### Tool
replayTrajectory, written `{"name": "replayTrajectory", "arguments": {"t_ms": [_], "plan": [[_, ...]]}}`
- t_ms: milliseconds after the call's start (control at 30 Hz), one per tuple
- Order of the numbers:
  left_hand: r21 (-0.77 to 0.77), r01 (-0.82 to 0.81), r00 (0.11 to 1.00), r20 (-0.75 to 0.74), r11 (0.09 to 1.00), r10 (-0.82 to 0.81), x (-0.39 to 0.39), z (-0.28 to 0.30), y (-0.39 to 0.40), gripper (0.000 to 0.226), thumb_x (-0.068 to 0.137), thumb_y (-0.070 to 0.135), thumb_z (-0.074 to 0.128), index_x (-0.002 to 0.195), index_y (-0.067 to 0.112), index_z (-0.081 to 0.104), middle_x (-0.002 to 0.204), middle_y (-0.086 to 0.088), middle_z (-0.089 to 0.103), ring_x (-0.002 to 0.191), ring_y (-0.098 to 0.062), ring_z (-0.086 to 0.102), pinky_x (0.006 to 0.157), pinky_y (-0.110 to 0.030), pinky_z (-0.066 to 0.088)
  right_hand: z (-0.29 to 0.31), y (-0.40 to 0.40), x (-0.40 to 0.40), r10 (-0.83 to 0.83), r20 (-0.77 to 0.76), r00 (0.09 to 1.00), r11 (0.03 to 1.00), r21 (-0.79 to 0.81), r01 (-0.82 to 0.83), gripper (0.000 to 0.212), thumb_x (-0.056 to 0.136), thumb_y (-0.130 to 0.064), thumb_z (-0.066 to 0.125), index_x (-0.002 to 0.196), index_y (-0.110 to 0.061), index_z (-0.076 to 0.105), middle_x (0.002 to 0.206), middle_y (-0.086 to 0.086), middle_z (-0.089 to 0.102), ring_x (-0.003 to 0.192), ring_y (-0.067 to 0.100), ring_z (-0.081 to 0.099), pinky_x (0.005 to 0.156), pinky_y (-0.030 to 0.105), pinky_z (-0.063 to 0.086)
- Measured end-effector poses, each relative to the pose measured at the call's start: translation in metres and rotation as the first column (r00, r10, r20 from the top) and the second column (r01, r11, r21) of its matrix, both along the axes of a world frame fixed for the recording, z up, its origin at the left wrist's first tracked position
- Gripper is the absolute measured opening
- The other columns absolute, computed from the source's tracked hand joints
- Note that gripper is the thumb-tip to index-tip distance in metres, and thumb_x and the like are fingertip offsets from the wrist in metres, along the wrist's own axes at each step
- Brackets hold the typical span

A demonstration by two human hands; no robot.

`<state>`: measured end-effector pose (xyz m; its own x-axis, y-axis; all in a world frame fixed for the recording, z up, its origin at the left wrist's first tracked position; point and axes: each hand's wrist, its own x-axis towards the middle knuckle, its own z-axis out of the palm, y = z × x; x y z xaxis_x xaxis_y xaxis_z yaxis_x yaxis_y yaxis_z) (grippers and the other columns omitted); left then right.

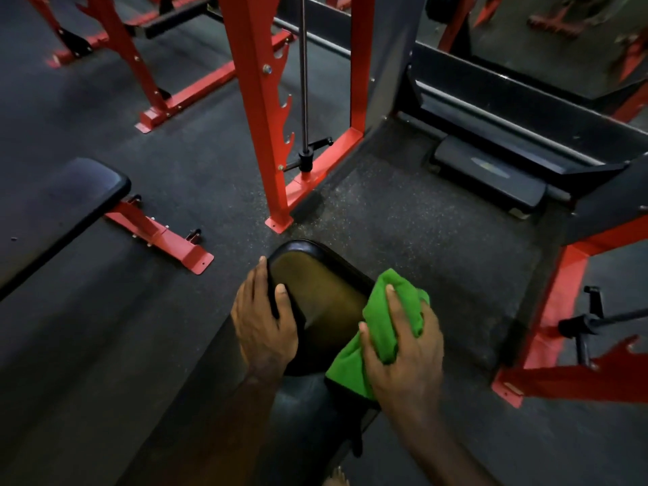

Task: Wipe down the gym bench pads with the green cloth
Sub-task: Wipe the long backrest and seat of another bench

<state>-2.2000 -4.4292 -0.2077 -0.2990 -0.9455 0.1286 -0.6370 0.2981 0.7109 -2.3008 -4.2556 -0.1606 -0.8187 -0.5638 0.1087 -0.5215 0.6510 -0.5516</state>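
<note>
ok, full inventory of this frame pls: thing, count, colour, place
bench pad: 1, black, bottom centre, under both hands
green cloth: 1, green, on the pad's right edge
second bench: 1, black pad on a red base, left
rack upright: 1, red, centre, with notched hooks
guide rod: 1, steel, inside the rack
step platform: 1, black, right of the rack
floor: dark speckled rubber
left hand: grips the pad's left edge
right hand: presses the cloth on the pad, fingers curled round it
</note>
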Motion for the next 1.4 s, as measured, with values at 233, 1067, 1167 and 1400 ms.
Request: {"name": "replayTrajectory", "arguments": {"t_ms": [233,1067,1167,1400], "plan": [[-0.072,0.000,1.000,-0.012,0.997,-0.001,-0.001,-0.004,0.001,0.058,0.103,0.045,0.037,0.155,0.020,0.043,0.157,-0.003,0.048,0.143,-0.025,0.044,0.117,-0.050,0.032,0.014,-0.064,-0.004,0.182,-0.214,0.960,0.971,0.193,-0.141,0.076,0.085,-0.063,0.059,0.156,-0.045,0.038,0.149,0.004,0.045,0.122,0.035,0.050,0.096,0.053,0.046],[-0.173,-0.009,0.997,-0.078,0.985,-0.005,0.000,-0.018,-0.004,0.058,0.104,0.044,0.041,0.156,0.017,0.043,0.151,-0.011,0.052,0.139,-0.030,0.047,0.116,-0.046,0.032,-0.063,0.027,0.094,0.201,-0.261,0.944,0.977,0.116,-0.176,0.101,0.075,-0.051,0.078,0.161,-0.042,0.028,0.174,0.005,0.007,0.154,0.053,-0.005,0.107,0.080,0.031],[-0.202,-0.002,0.996,-0.090,0.979,-0.017,0.001,-0.019,-0.006,0.058,0.104,0.044,0.042,0.154,0.015,0.045,0.149,-0.011,0.054,0.137,-0.030,0.049,0.116,-0.047,0.035,-0.044,-0.001,0.089,-0.035,-0.131,0.991,0.999,0.016,0.037,0.100,0.074,-0.044,0.077,0.160,-0.048,0.025,0.174,-0.003,-0.003,0.158,0.040,-0.011,0.109,0.076,0.029],[-0.158,0.011,0.997,-0.071,0.987,-0.022,0.001,-0.019,-0.005,0.061,0.103,0.047,0.042,0.157,0.019,0.041,0.153,-0.010,0.051,0.141,-0.028,0.044,0.118,-0.046,0.028,-0.075,0.006,0.123,0.034,-0.248,0.968,0.999,0.048,-0.023,0.098,0.073,-0.054,0.075,0.159,-0.042,0.031,0.173,-0.002,0.013,0.159,0.039,-0.002,0.113,0.077,0.022]]}}
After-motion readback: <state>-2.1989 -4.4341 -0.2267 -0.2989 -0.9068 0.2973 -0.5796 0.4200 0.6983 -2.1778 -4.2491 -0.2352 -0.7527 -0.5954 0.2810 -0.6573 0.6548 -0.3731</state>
